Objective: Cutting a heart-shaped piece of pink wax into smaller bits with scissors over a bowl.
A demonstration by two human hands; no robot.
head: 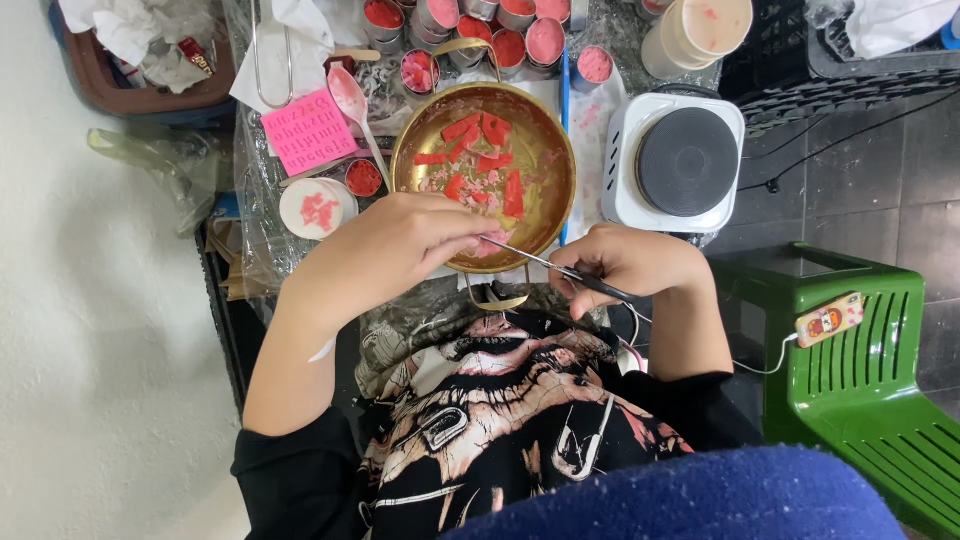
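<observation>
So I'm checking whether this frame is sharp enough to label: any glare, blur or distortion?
Head view: even, soft light with faint shadows; mild glare on the brass pan wall; the left hand, right hand and scissors are sharp enough; the blue cloth at the bottom is close and soft; wide-angle bending shows at the edges, as on the green chair.

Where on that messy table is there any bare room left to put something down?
Very little. The flat dark top of the white hotplate is bare, and so is the green plastic chair beside it. Behind the brass pan the small tins stand packed together. Its left side is filled by the pink mould, spoon and a white lid.
</observation>
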